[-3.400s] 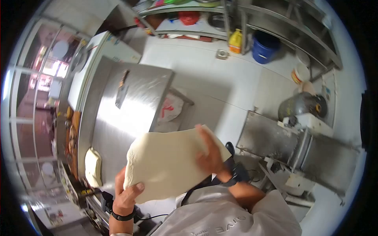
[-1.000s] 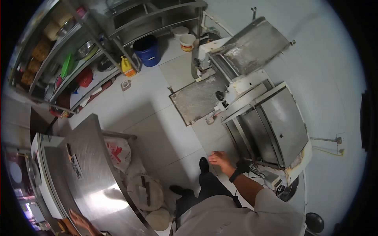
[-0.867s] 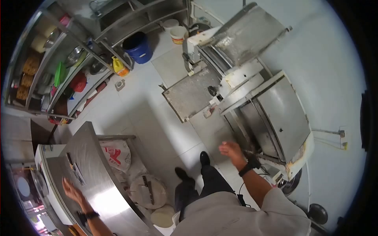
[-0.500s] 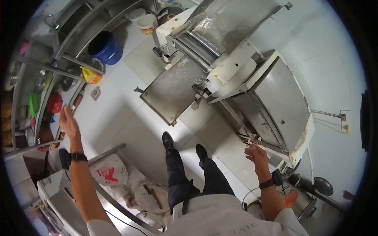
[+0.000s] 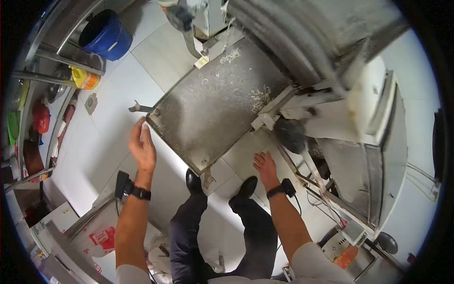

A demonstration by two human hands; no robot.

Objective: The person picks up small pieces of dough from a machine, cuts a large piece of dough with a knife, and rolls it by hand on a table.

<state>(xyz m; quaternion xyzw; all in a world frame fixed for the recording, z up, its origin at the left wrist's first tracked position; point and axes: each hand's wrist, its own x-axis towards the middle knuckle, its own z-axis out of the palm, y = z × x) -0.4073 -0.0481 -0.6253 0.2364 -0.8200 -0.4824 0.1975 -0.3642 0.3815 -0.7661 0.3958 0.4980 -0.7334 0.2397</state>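
A flat metal tray [image 5: 203,102] juts out low from a dough-rolling machine [image 5: 283,42], with pale scraps scattered on its surface. My left hand [image 5: 143,150] is at the tray's near left corner, fingers stretched out and holding nothing. Beside that corner sticks out a small metal bracket [image 5: 140,108]. My right hand [image 5: 266,168] hovers over the floor just right of the tray's near edge, its fingers loosely apart and nothing in them. A dark knob [image 5: 289,135] on the machine's side lies up and right of it.
At the left stand a blue bucket [image 5: 113,40], a yellow bottle [image 5: 85,78] and a metal shelf rack [image 5: 49,80]. A steel cabinet [image 5: 345,170] fills the right side. My shoes [image 5: 193,182] are on the tiled floor close to the tray.
I have come closer to the machine, and the tray appears larger. My left hand has moved right and down to the tray's corner; my right hand has moved left, away from the cabinet.
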